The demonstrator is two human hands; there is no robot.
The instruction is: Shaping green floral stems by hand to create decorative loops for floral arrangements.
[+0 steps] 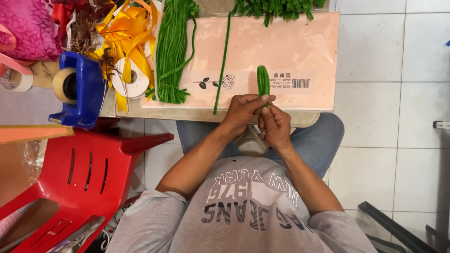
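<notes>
The left hand (pixel 241 111) and right hand (pixel 275 125) met at the table's near edge, both pinching the lower end of a folded green pipe cleaner (pixel 263 81). It stood over the pink paper pack (pixel 290 47), long axis running away from the person, rounded tip pointing far. Judging by the grip, twisting the base was in hand; a tighter turn seemed needed. A loose bundle of pipe cleaners (pixel 171 51) lay left.

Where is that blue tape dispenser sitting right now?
In the head view, the blue tape dispenser sits at the table's left end, above the red plastic chair and beside the yellow ribbon.
</notes>
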